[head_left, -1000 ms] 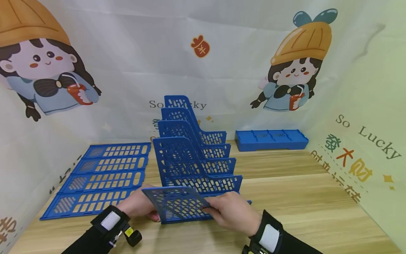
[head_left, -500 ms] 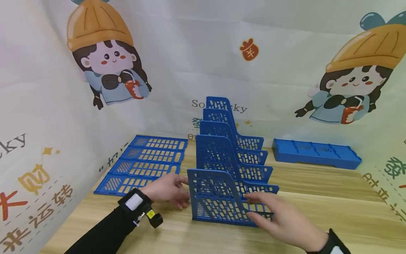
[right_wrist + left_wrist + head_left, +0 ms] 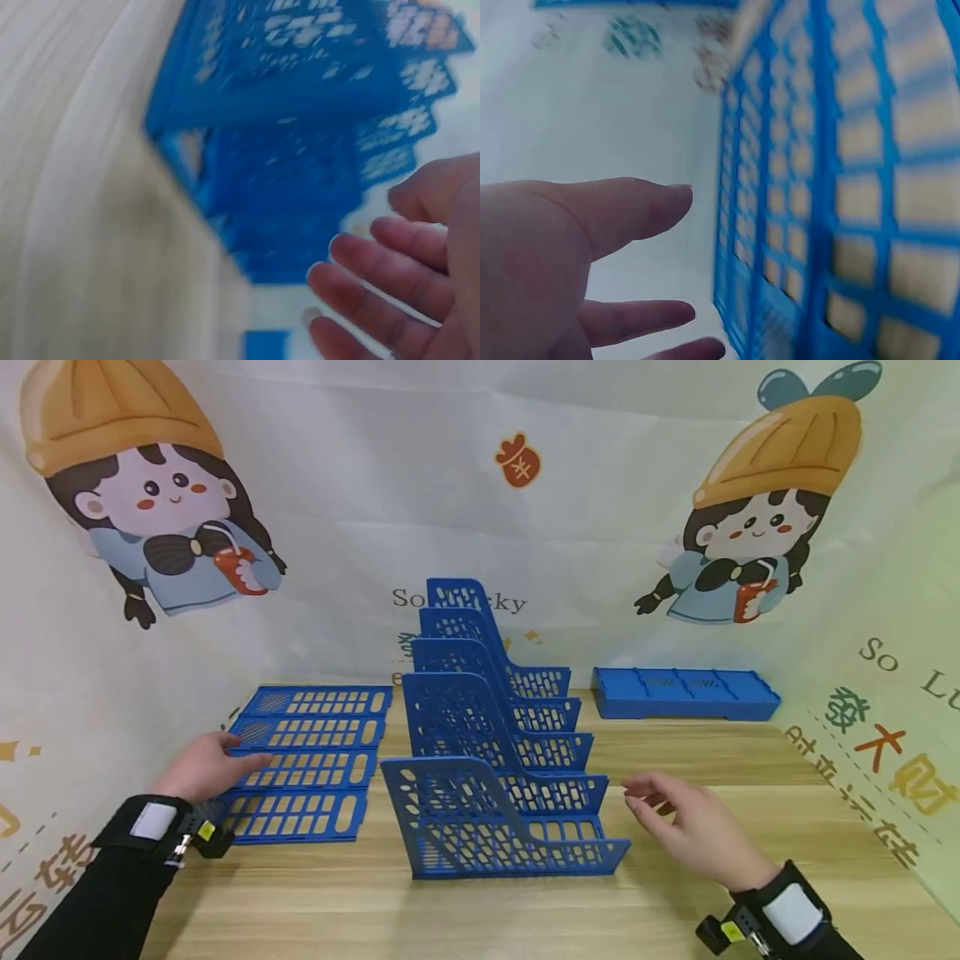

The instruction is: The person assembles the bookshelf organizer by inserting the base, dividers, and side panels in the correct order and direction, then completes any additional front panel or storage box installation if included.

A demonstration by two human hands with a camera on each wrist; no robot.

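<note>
A blue plastic file rack (image 3: 457, 710) stands mid-table, its several perforated upright dividers lined up front to back. The front divider (image 3: 480, 827) stands by itself without a hand on it. My left hand (image 3: 198, 767) hovers at the left ends of several flat blue slotted panels (image 3: 296, 814); the left wrist view shows its fingers extended, apart from the blurred panels (image 3: 817, 187). Nothing is in my right hand (image 3: 693, 827), which hangs to the right of the rack with relaxed fingers. In the right wrist view its fingers are spread beside the rack (image 3: 285, 165).
A long blue part with ribs (image 3: 686, 695) sits at the back right against the white printed backdrop (image 3: 585, 543). The wooden tabletop (image 3: 480, 918) shows in front of the rack. Patterned cloth walls rise at left, back and right.
My right hand has let go of the front divider and drawn off to the right. The left hand has moved from beside the rack leftward to the flat panels. The front divider now stands upright.
</note>
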